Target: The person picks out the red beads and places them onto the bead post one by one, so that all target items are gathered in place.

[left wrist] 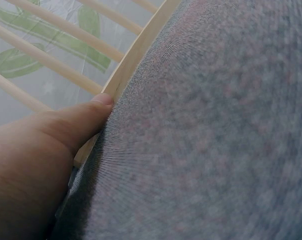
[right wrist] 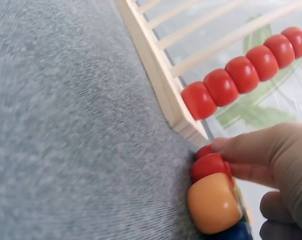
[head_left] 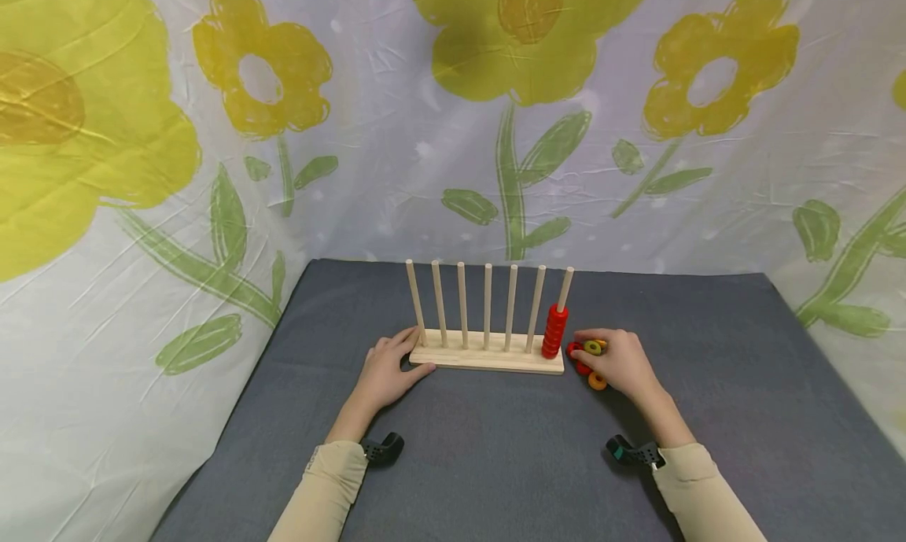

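A light wooden peg rack (head_left: pixel 488 359) with several upright pegs stands on the dark cloth. Its far-right peg bears a stack of red ring beads (head_left: pixel 555 331); the other pegs are bare. My left hand (head_left: pixel 384 371) grips the rack's left end, the thumb along the front edge and the fingers round behind. Just off the right end, my right hand (head_left: pixel 621 363) pinches a red bead (right wrist: pixel 203 151) between thumb and finger, among a small cluster of loose beads. An orange bead (right wrist: pixel 213 202) and another red bead (right wrist: pixel 208 168) lie close by, and a yellow-green bead (head_left: pixel 591 347) is partly covered.
The table (head_left: pixel 488 463) is covered in dark grey cloth. Behind it hangs a pale curtain (head_left: pixel 382 133) printed with yellow flowers. In the right wrist view, a dark blue bead (right wrist: pixel 236 233) shows under the orange one.
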The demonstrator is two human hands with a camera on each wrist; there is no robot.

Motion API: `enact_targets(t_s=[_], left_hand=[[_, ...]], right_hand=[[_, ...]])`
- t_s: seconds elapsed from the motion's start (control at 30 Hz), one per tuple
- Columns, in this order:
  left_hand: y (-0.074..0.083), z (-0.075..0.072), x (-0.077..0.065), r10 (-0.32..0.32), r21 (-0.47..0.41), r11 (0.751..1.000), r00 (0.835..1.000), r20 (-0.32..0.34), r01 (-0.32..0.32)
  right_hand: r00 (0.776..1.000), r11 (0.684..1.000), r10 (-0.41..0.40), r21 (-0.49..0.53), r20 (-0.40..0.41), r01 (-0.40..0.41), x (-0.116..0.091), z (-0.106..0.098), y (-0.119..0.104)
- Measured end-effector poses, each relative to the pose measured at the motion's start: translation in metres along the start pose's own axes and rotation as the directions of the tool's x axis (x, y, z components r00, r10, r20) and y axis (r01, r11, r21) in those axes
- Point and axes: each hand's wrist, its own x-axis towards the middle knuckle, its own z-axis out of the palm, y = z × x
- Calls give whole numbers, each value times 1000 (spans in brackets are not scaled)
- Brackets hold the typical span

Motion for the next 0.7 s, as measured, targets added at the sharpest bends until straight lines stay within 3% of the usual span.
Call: enact_targets(t_s=[0.2,0.47,0.7], left_hand=[[0,-1,0,1,6,1000,1000,3,-1],[1,-1,0,5,6,1000,1000,-3,-5],[1,-1,0,13,7,1000,1000,-10,-13]], right_hand=[[996,997,68,-41,53,-66,4,-2,-4],[990,994,52,-100,135,-39,6,-3,-7],[998,999,22,-34,65,-19,4,-3,-2]])
